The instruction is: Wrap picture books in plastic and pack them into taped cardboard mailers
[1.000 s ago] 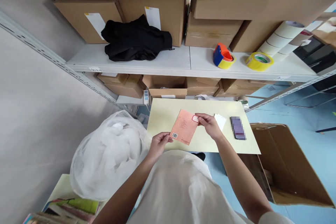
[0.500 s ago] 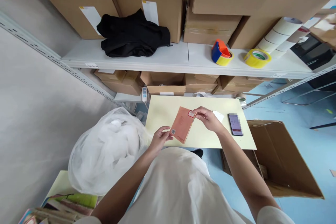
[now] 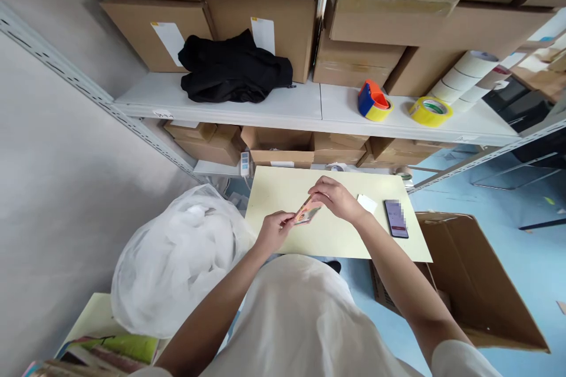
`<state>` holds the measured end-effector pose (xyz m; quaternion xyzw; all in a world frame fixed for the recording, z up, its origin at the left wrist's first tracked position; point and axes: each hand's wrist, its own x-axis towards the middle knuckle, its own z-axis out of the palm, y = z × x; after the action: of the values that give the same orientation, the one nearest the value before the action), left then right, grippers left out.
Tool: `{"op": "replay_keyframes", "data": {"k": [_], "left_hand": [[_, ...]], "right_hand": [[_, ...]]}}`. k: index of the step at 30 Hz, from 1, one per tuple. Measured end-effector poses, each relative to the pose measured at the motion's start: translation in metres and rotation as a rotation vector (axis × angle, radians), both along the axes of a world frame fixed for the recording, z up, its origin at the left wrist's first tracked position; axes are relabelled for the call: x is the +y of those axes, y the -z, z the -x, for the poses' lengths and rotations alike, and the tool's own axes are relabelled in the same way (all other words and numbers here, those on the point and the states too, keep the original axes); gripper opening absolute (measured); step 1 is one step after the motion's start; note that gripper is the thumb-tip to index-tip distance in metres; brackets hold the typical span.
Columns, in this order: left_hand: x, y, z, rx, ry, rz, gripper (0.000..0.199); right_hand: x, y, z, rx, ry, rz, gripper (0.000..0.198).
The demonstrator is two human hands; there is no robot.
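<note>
A thin orange-pink book (image 3: pixel 308 212) is held above the pale yellow table (image 3: pixel 265 188), tilted so that its edge and a printed cover face show. My left hand (image 3: pixel 274 232) pinches its lower left end between thumb and fingers. At the upper right end, my right hand (image 3: pixel 336 197) is closed on the book, its fingers bent over the edge. A white slip of paper (image 3: pixel 367 204) lies on the table just right of my right hand. Farther right is a phone (image 3: pixel 396 218) with a lit, partly blurred screen.
A shelf (image 3: pixel 292 107) ahead bears cardboard boxes (image 3: pixel 283 26), a black garment (image 3: pixel 234 68), a tape dispenser (image 3: pixel 375 101) and a yellow tape roll (image 3: pixel 430 111). To the left stands a clear bag of white wrapping (image 3: pixel 177 259). An open carton (image 3: pixel 477 283) is on the floor at right.
Both hands have turned the book from showing its flat barcoded face to a steep tilt, bringing its edge and another face into view. My hands have come closer together.
</note>
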<state>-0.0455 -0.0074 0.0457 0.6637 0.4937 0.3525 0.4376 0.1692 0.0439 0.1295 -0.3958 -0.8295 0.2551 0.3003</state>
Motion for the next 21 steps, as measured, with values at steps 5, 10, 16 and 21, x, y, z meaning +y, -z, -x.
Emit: {"op": "replay_keyframes", "data": {"k": [5,10,16,21], "left_hand": [[-0.01,0.006,-0.001,-0.199,-0.067,0.143,0.026],[-0.016,0.01,-0.004,-0.46,-0.133,0.403,0.031],[-0.021,0.021,-0.011,-0.567,-0.149,0.545,0.038],[-0.021,0.027,-0.014,-0.504,-0.122,0.532,0.036]], "right_hand": [[-0.005,0.021,-0.015,0.176,0.277,0.05,0.026],[-0.031,0.055,-0.028,0.542,0.464,0.472,0.05],[-0.076,0.077,-0.013,0.652,0.396,0.744,0.048],[-0.087,0.079,-0.01,0.619,0.482,0.721,0.042]]}}
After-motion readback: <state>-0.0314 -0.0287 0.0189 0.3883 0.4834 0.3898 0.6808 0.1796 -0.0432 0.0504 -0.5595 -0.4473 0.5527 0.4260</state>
